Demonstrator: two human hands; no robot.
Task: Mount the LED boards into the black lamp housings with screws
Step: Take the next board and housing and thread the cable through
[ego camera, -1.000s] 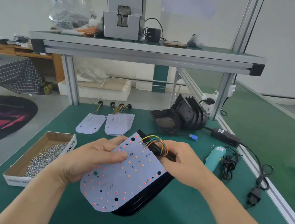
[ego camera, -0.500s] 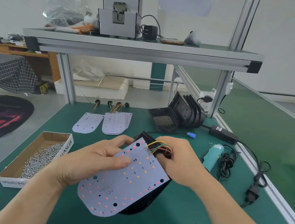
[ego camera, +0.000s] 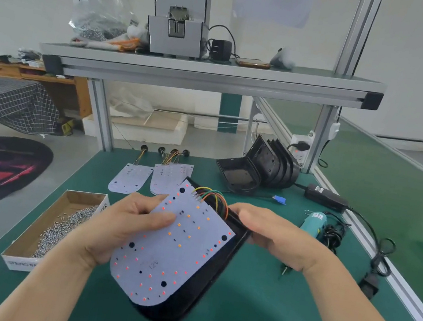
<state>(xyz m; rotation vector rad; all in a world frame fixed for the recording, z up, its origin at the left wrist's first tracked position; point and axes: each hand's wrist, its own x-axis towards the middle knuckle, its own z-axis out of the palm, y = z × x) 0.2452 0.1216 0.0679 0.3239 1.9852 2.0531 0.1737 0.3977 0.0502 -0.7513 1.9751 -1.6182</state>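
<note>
A white LED board (ego camera: 173, 255) with red and orange LEDs and coloured wires (ego camera: 212, 197) at its far end lies tilted over a black lamp housing (ego camera: 198, 294), above the green mat. My left hand (ego camera: 122, 229) grips the board's left edge, thumb on its face. My right hand (ego camera: 273, 233) holds the housing's right rim near the wires. More LED boards (ego camera: 156, 179) lie flat further back. A stack of black housings (ego camera: 265, 167) leans at the back, with one lying flat in front of it.
A cardboard box of screws (ego camera: 58, 223) sits at the left. A teal electric screwdriver (ego camera: 311, 226) with its cord, power adapter (ego camera: 325, 198) and plug lies at the right. An aluminium frame with a shelf (ego camera: 205, 74) crosses overhead at the back.
Both hands have tipped the board and housing, bringing the board lower over the housing. My right hand has slid from the wires to the housing's right rim.
</note>
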